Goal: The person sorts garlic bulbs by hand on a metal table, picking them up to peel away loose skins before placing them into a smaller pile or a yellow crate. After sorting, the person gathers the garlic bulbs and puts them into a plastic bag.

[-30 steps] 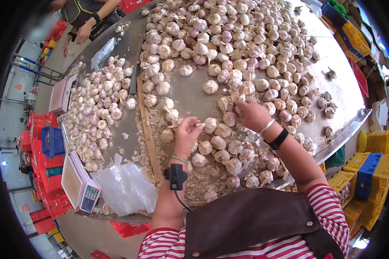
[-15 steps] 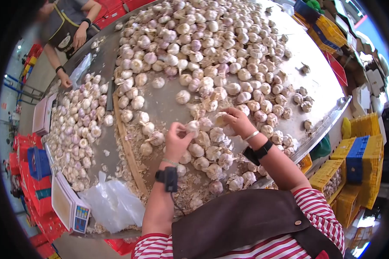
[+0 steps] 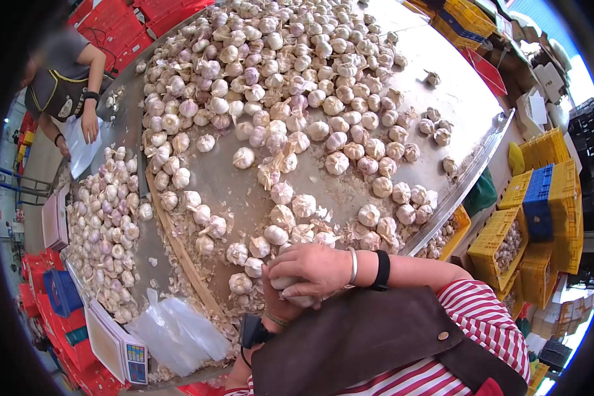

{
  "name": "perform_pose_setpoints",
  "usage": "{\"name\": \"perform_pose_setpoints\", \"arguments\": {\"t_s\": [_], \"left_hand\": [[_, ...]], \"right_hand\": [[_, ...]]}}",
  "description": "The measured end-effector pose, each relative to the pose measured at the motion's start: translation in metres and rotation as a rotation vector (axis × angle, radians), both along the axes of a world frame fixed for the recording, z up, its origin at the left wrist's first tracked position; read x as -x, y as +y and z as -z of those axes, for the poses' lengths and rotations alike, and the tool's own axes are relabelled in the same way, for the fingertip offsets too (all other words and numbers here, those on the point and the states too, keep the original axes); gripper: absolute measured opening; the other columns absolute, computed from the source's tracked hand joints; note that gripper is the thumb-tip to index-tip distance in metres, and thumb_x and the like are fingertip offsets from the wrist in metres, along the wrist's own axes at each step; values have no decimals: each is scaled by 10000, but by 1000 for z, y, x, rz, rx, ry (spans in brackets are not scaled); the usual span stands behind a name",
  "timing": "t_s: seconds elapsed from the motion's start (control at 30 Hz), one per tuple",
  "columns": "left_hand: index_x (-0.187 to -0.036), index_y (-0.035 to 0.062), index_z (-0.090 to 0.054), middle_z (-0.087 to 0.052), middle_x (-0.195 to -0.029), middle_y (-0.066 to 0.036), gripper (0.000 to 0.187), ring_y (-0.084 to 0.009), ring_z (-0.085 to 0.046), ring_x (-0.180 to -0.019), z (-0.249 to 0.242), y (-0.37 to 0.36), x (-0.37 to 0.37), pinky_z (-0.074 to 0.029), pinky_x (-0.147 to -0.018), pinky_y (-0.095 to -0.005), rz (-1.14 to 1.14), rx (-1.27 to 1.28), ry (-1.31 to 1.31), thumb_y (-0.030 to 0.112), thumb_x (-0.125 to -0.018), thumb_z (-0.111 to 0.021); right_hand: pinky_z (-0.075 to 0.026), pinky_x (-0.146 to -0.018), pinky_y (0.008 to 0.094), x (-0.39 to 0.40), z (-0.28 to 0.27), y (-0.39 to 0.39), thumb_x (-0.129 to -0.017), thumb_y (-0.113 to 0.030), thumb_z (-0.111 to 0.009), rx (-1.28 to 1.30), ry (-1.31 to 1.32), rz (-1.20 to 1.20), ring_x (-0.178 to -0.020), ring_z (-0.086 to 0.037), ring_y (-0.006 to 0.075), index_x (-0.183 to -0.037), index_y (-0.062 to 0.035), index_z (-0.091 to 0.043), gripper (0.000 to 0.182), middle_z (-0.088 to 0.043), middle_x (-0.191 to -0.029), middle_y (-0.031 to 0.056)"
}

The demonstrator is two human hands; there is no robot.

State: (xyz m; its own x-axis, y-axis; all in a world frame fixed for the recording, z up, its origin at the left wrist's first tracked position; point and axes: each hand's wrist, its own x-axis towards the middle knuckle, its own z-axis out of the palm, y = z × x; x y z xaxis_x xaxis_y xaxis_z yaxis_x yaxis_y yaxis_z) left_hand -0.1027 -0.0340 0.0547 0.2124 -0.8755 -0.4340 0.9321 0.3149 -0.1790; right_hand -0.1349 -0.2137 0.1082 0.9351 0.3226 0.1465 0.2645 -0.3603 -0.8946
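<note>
Right hand (image 3: 310, 267) curled over a garlic bulb (image 3: 284, 282), fingers bent, no wide gap; left hand (image 3: 275, 301) tucked under/behind it, mostly hidden, can't tell its grip. Both near the surface's near edge, in front of the dark brown apron (image 3: 356, 336). Loose bulbs just beyond them.

Surface (image 3: 462, 99): smooth grey metal, glare toward the far right corner, raised metal lip along the right edge. Big garlic heap (image 3: 264, 66) toward the far edge, smaller garlic pile (image 3: 105, 231) by the left edge, wooden strip (image 3: 181, 254) between work area and left section. Near left corner: crumpled clear plastic bag (image 3: 181, 333), white digital scale (image 3: 117, 343) with blue keypad.

Room: red plastic crates beyond the left and far left edges, yellow crates (image 3: 498, 244) past the right edge, some holding garlic. Co-worker at far left corner, hands on a thin translucent bag (image 3: 84, 148).

Textures: bulbs round, papery, off-white with purple tinges; flaky skins scattered; strip straight, raw wood; crates ridged.

Versus half a second ago: hands were apart farther in, left pinching a bulb; now together nearer the apron. Camera view shifted.
</note>
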Motion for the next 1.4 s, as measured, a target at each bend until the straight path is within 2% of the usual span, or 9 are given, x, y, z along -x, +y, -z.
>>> {"name": "perform_pose_setpoints", "arguments": {"t_s": [0.17,0.37,0.47,0.57,0.7,0.8,0.97,1.17,1.4], "left_hand": [[-1429,98,-350,-580,-1094,-72,872,-247,-586,-1014,19,31,-84,-531,-899,-421,-23,513,-288,685,-820,-562],[-1462,168,-379,-338,-1511,-155,721,-351,-400,-1346,-45,129,-239,-342,-1088,-551,-789,-1024,-737,591,-890,-499],[-1468,133,-370,-323,-1508,-114,695,-304,-383,-1346,-51,116,-242,-297,-1086,-490,-624,-1575,-1000,462,-891,-573],[-1087,6,-653,-644,-1076,-62,277,-152,-591,-991,-40,38,-188,-462,-879,-279,-68,-1329,-1759,237,-938,-624],[-1071,44,-625,-666,-1029,-145,356,-326,-622,-994,4,-31,-111,-491,-836,-417,476,-950,-2500,228,-791,-745],[-1119,50,-608,-670,-1024,-163,434,-356,-640,-965,2,-51,-90,-504,-811,-427,704,-1039,-2438,210,-747,-766],[-1141,35,-554,-653,-1000,-137,408,-306,-638,-916,-5,-46,-105,-521,-761,-401,567,-824,-2191,162,-790,-720],[-1141,40,-559,-598,-1105,-138,344,-275,-610,-950,-24,12,-124,-556,-732,-407,-147,-289,-744,244,-872,-621],[-1037,32,-609,-572,-1004,-133,451,-210,-574,-739,-4,31,-88,-516,-598,-319,-41,-128,-800,452,-875,-627]], "right_hand": [[-491,-901,440,-4,26,-61,-796,-167,-720,347,-87,643,-1008,-596,332,-1159,-81,-594,393,-617,-1108,137],[-491,-836,463,17,54,-170,-723,-62,-617,810,268,888,-994,-574,393,-1055,-66,-565,336,-569,-1037,190],[-483,-848,484,14,64,-172,-752,-67,-603,799,295,901,-1018,-574,397,-1089,-70,-521,347,-564,-1037,199],[-469,-867,476,9,72,-176,-709,-34,-637,840,327,944,-1004,-583,398,-1178,-91,-493,494,-592,-1059,200],[-522,-797,451,13,70,-195,-814,-45,-587,686,296,943,-925,-652,364,-1256,-44,-467,458,-649,-1048,195],[-554,-766,328,14,43,-200,-879,-156,-637,-422,498,1002,-934,-654,191,-1293,-31,-490,457,-643,-1070,57],[-581,-756,380,6,27,-181,-921,-341,-564,-1186,433,786,-969,-653,204,-1179,-69,-600,376,-637,-1099,82],[-546,-844,415,-32,33,-138,-825,-224,-703,664,441,867,-1032,-647,272,-1093,-99,-623,307,-589,-1167,164],[-521,-858,433,-43,44,-131,-810,-126,-613,916,490,698,-1030,-640,358,-1078,-61,-625,276,-561,-1199,206]]}}
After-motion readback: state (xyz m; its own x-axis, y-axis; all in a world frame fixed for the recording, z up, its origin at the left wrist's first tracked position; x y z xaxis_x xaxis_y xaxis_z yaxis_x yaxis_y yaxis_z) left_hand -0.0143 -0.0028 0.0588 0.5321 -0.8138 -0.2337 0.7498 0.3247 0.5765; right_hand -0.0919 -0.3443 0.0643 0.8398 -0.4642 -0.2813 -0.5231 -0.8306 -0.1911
